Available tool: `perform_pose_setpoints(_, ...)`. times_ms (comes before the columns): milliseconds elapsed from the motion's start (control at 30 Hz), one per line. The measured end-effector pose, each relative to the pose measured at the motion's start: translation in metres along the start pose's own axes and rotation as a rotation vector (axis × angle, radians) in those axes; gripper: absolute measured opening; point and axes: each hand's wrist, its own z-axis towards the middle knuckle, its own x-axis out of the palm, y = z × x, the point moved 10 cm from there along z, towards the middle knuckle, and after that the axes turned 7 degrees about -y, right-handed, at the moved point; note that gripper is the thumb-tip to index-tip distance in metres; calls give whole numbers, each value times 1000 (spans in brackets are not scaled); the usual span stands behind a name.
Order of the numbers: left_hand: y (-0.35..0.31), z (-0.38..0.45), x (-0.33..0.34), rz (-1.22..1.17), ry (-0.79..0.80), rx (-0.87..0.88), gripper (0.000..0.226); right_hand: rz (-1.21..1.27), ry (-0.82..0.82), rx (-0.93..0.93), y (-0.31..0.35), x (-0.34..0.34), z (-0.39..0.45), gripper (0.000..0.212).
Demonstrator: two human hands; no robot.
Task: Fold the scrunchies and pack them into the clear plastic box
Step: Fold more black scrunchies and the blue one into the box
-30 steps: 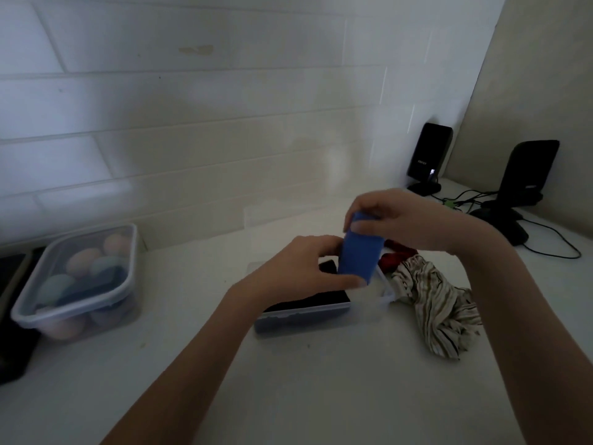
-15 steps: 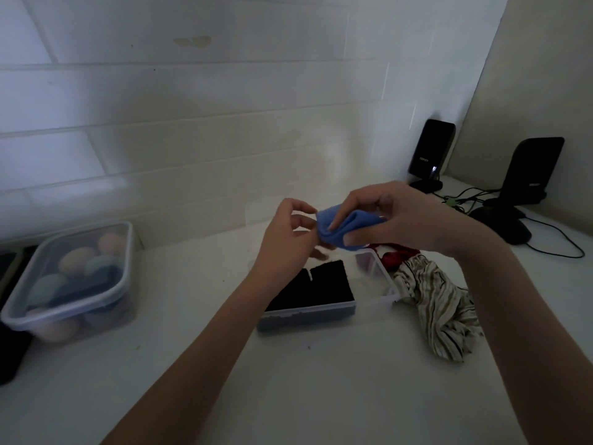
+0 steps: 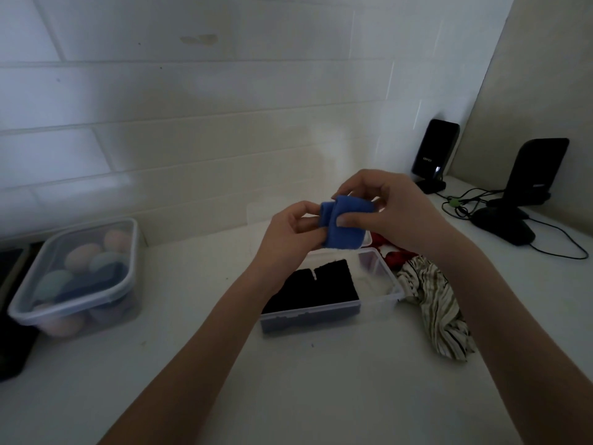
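A blue scrunchie (image 3: pixel 348 224), partly folded, hangs in the air above the clear plastic box (image 3: pixel 382 295). My left hand (image 3: pixel 290 239) pinches its left end and my right hand (image 3: pixel 390 213) grips its right side, thumb on the front. The box sits on the white counter below and holds two folded black scrunchies (image 3: pixel 317 284) in its left part; its right part is bare. A striped scrunchie (image 3: pixel 433 300) and a red one (image 3: pixel 390 255) lie just right of the box.
A lidded clear container (image 3: pixel 73 277) with pastel rounded items stands at the left. Two black speakers (image 3: pixel 434 152) (image 3: pixel 532 175) and their cables (image 3: pixel 462 203) occupy the back right corner. A dark object (image 3: pixel 12 345) lies at the far left edge. Tiled wall behind.
The blue scrunchie was held upright at the box, then lifted above it; both hands now fold it sideways, higher than a second ago.
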Motion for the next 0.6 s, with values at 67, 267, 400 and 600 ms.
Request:
perform_pose_setpoints(67, -2, -2, 3, 42, 38, 26, 20, -35, 7, -20, -1, 1, 0, 28)
perform_pose_setpoints(267, 1, -4, 7, 56, 104, 15, 32, -48, 150, -22, -2, 14, -3, 18)
perform_pose_setpoints(400, -3, -7, 11, 68, 138, 36, 31, -10, 191, -2, -4, 21, -4, 20)
perform_pose_setpoints(600, 6, -8, 21, -112, 182, -187, 22, 50, 121, 40, -9, 14, -3, 29)
